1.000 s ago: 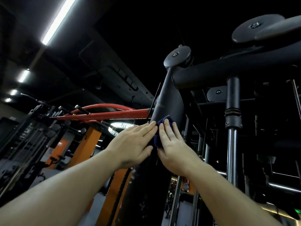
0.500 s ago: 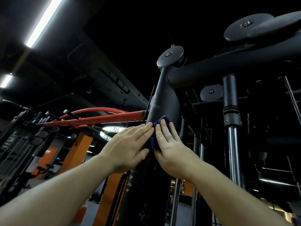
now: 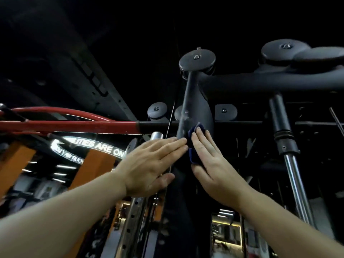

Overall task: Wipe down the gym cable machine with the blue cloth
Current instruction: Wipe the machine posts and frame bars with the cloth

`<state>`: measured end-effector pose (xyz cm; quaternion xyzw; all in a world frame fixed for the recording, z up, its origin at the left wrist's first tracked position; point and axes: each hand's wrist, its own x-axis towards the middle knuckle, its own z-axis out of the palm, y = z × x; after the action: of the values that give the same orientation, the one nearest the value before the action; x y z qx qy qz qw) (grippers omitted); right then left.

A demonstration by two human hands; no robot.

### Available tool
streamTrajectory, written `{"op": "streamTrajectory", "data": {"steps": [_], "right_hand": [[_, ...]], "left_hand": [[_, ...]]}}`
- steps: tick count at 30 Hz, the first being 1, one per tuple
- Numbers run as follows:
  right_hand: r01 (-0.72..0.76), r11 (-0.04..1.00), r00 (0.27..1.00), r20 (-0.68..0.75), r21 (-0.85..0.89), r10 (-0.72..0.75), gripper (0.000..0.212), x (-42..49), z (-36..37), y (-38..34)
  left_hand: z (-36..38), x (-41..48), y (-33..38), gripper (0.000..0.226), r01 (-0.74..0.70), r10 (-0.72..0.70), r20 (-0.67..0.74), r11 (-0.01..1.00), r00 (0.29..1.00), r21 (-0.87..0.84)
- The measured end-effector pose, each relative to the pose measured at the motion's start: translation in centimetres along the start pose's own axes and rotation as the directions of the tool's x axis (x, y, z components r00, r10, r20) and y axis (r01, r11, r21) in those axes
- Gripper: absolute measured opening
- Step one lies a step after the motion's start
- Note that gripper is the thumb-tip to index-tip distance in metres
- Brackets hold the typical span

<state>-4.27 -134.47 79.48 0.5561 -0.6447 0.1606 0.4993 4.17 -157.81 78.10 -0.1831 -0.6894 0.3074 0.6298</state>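
The black cable machine's upright post [image 3: 195, 108] rises in the middle toward a round pulley cap [image 3: 197, 59] and a thick top crossbar [image 3: 260, 83]. A dark blue cloth [image 3: 193, 144] lies against the post, mostly hidden under my right hand [image 3: 210, 164], which presses it flat with straight fingers. My left hand [image 3: 150, 164] is beside it, fingers straight, their tips touching the post's left side and the cloth's edge. A thin steel cable [image 3: 170, 127] runs down just left of the post.
A red bar [image 3: 70, 125] reaches in from the left. A chrome guide rod with a black sleeve [image 3: 286, 142] stands at the right. Orange columns [image 3: 96, 168] and a lit sign [image 3: 96, 146] fill the lower left. More pulley discs [image 3: 284, 50] sit on the crossbar.
The view has tilted and shifted, showing more of the machine's frame. Both hands remain flat on the post with the cloth, at about the same spot.
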Motion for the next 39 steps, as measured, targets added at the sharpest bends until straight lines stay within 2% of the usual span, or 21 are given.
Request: {"op": "streamTrajectory", "data": {"steps": [6, 10, 13, 17, 21, 25, 30, 35, 39], "right_hand": [[-0.007, 0.992, 1.0, -0.025, -0.126, 0.004, 0.072, 0.0, -0.3, 0.0], [0.022, 0.984, 1.0, 0.005, -0.174, -0.022, 0.069, -0.6, -0.1, -0.9], [0.021, 0.969, 1.0, 0.004, -0.247, -0.021, 0.067, 1.6, -1.2, -0.6], [-0.066, 0.974, 0.998, -0.015, -0.219, 0.065, 0.066, 5.9, -3.2, -0.3], [0.026, 0.963, 0.999, 0.03, -0.269, -0.018, 0.066, 2.5, -2.2, -1.2], [0.024, 0.953, 0.999, 0.054, -0.302, -0.008, 0.063, 2.2, -2.5, -1.6], [-0.052, 0.932, 0.999, -0.025, -0.359, 0.046, 0.058, 8.2, -3.4, -2.8], [-0.054, 0.885, 0.998, -0.057, -0.462, 0.031, 0.058, 6.0, -1.9, -3.6], [-0.074, 0.854, 0.997, -0.048, -0.516, 0.058, 0.057, 8.5, -2.8, -3.0]], "left_hand": [[1.4, 1.0, -2.0, 0.067, -0.072, 0.067, -0.101, 0.996, 0.993, -0.048], [1.3, 1.5, -2.4, 0.067, -0.046, 0.034, -0.104, 0.993, 0.994, -0.108], [0.8, 1.4, -2.2, 0.068, 0.018, -0.021, -0.064, 0.999, 0.998, -0.042], [-0.8, 1.9, -3.4, 0.072, 0.02, -0.025, 0.04, 0.994, 0.999, 0.106], [-1.6, 1.8, -4.0, 0.073, -0.001, -0.007, 0.064, 0.993, 0.998, 0.121], [-1.1, 1.3, -5.0, 0.073, -0.03, 0.019, 0.088, 0.991, 0.996, 0.132], [0.3, 0.0, -6.2, 0.072, -0.055, 0.046, 0.054, 0.985, 0.997, 0.162], [1.2, -0.4, -6.6, 0.073, -0.076, 0.079, -0.016, 0.988, 0.997, 0.131], [1.9, 0.5, -6.8, 0.073, -0.005, 0.008, -0.07, 0.999, 0.998, 0.041]]}}
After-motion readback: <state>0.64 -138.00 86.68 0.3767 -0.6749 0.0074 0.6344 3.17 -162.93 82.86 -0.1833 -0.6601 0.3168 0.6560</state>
